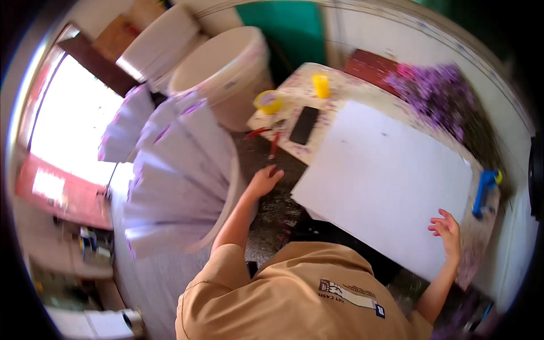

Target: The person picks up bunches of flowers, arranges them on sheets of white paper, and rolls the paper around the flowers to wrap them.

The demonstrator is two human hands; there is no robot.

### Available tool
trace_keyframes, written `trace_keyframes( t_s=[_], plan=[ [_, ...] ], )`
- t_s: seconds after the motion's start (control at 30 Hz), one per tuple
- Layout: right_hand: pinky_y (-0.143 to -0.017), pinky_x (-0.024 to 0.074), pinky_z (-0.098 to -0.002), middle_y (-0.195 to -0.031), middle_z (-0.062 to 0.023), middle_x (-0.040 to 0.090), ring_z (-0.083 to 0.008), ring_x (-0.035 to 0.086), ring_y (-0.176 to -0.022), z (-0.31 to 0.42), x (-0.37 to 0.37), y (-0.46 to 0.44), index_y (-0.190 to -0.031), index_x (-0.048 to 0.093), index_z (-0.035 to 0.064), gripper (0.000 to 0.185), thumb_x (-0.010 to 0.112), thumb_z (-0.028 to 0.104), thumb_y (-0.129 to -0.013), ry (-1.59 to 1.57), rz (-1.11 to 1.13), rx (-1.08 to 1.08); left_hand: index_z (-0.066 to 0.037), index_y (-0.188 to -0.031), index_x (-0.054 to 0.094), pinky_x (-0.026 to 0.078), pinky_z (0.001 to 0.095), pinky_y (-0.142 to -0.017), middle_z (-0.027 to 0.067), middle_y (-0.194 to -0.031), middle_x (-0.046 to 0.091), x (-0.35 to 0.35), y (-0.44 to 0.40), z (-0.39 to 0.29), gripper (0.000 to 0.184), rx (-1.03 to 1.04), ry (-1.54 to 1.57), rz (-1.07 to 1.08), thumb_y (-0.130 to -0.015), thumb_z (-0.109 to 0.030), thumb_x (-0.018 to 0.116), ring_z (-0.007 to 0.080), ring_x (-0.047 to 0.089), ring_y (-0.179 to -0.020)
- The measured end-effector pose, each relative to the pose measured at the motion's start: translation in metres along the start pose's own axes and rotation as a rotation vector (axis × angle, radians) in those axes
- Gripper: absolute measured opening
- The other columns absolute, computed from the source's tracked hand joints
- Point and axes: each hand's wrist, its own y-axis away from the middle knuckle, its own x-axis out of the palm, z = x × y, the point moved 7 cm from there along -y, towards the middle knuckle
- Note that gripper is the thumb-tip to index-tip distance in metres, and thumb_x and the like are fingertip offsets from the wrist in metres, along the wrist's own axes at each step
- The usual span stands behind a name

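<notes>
My left hand (265, 181) hangs beside the table's left edge, its fingers loosely bent and nothing visible in them. Close to it stands a large tub (229, 195) holding several white paper-wrapped bundles (175, 150) with pink-purple tips. My right hand (446, 231) hovers over the right part of a stack of large white paper sheets (385, 175), fingers spread and empty. Whether it touches the paper, I cannot tell. The sheets lie flat on the stained table (300, 73). Red-handled pruning shears (274, 144) lie at the table's left edge, beyond my left hand.
A black phone (304, 125), a yellow tape roll (268, 102) and a yellow cup-like item (321, 85) sit on the table's left side. Purple dried flowers (436, 93) lie at the back. A blue tape dispenser (483, 192) is at the right. A large beige bucket (226, 79) stands behind.
</notes>
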Motion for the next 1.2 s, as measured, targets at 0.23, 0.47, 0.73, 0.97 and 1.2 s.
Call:
trace_keyframes(
  t_s=[0.23, 0.47, 0.73, 0.97, 1.2],
  plan=[
    [-0.061, 0.0532, -0.0298, -0.091, -0.0141, 0.077, -0.0217, 0.075, -0.074, -0.094, 0.016, 0.179, -0.11, 0.067, -0.0011, 0.034, 0.07, 0.03, -0.095, -0.359, -0.108, 0.372, 0.008, -0.133, 0.056, 0.058, 0.0364, -0.086, 0.0157, -0.12, 0.069, 0.107, 0.02, -0.088, 0.041, -0.344, 0.684, 0.44, -0.1, -0.012, 0.065, 0.0239, 0.07, -0.101],
    [-0.056, 0.0538, -0.0315, -0.089, -0.0155, 0.077, -0.0227, 0.076, -0.073, -0.278, 0.041, 0.242, -0.108, 0.068, -0.0031, 0.039, 0.068, 0.034, -0.097, -0.654, -0.344, 0.641, 0.009, -0.129, 0.055, 0.056, 0.0397, -0.086, 0.0191, -0.109, 0.07, 0.097, -0.054, -0.096, 0.043, 0.0, -0.407, 0.516, -0.096, -0.015, 0.07, 0.0276, 0.069, -0.095],
    [-0.056, 0.0564, -0.0357, -0.084, -0.0174, 0.073, -0.0251, 0.071, -0.066, -0.533, 0.087, 0.239, -0.116, 0.068, -0.0021, 0.034, 0.066, 0.028, -0.099, -0.8, -0.802, 1.007, 0.006, -0.105, 0.066, 0.055, 0.0402, -0.076, 0.0174, -0.094, 0.07, 0.193, -0.024, -0.335, 0.02, 0.621, -0.416, 0.305, -0.098, -0.013, 0.068, 0.0272, 0.067, -0.085],
    [-0.065, 0.0534, -0.0423, -0.102, -0.0161, 0.073, -0.0267, 0.069, -0.081, -0.675, 0.048, 0.219, -0.126, 0.064, -0.0014, 0.048, 0.075, 0.029, -0.09, -0.641, -1.205, 1.051, 0.0, -0.089, 0.058, 0.045, 0.0298, -0.063, 0.0042, -0.077, 0.056, 0.412, 0.101, -0.441, 0.015, 0.862, -0.338, 0.751, -0.1, -0.01, 0.062, 0.0143, 0.051, -0.069],
    [-0.096, 0.0497, -0.0549, -0.122, -0.032, 0.063, -0.0379, 0.063, -0.118, -0.728, -0.02, 0.247, -0.135, 0.054, -0.0116, 0.068, 0.084, 0.013, -0.079, -1.001, -1.622, 1.123, -0.007, -0.071, 0.043, 0.028, 0.0341, -0.05, 0.0038, -0.064, 0.04, 0.441, 0.117, -0.444, 0.025, 1.084, -0.265, 0.654, -0.094, -0.005, 0.054, 0.0171, 0.035, -0.055]
  ],
)
